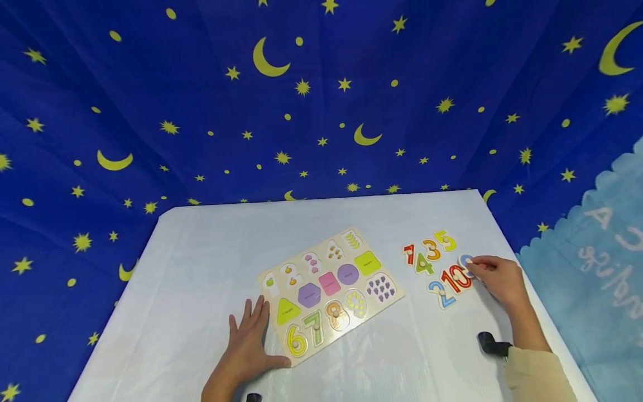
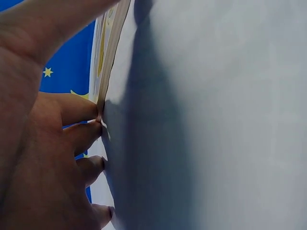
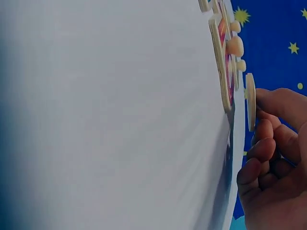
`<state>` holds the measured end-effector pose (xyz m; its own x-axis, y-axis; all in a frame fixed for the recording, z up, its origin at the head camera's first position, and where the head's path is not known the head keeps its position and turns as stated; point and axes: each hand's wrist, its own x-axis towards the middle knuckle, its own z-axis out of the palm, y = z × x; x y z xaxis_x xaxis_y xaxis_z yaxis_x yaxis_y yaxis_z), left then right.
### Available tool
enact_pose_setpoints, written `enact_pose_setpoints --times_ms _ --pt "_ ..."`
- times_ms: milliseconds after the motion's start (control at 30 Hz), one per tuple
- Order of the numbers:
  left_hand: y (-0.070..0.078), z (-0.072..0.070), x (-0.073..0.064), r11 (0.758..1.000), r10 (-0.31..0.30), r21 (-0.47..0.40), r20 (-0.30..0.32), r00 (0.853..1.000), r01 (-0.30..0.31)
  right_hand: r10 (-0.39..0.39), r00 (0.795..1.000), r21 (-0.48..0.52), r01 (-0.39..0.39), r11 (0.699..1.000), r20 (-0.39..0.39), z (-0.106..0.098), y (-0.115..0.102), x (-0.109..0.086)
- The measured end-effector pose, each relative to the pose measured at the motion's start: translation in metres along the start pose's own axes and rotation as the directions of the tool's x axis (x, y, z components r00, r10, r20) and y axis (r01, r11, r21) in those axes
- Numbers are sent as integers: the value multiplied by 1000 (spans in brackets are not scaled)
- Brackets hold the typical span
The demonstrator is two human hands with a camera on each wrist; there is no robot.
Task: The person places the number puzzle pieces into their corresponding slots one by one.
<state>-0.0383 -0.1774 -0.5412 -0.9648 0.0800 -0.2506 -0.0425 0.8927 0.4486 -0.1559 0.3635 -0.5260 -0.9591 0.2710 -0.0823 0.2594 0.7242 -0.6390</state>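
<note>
Blue number: right side of the desk, beside the red 10, looks lifted.
Right hand: fingers pinching that blue number; I'd hold it level and steer clear of the 10.
Left hand: fingers spread against the board; I'd press lightly, no skidding.

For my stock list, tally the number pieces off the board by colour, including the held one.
Red: 2, the 1 and the 10
Orange: 1, the 3
Yellow: 1, the 5
Green: 1, the 4
Blue: 2, the 2 and the held piece
Total: 7
</note>
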Motion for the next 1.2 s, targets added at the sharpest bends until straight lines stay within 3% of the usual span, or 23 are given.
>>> enact_pose_setpoints --times_ms 367,567,833,1200 --pt "-3 0 -5 1000 2 22 10 1000 -2 -96 992 -13 97 995 81 12 -6 -6" --pt "-1 0 -3 1000 24 9 -7 1000 -24 -157 985 -12 158 987 70 15 -14 -8" --pt "-2 2 0 1000 16 3 -3 1000 -16 -191 975 -6 193 981 117 20 -23 -10" --pt "0 -1 0 1000 17 -2 -13 1000 -17 -276 955 25 275 961 105 27 -37 -12"
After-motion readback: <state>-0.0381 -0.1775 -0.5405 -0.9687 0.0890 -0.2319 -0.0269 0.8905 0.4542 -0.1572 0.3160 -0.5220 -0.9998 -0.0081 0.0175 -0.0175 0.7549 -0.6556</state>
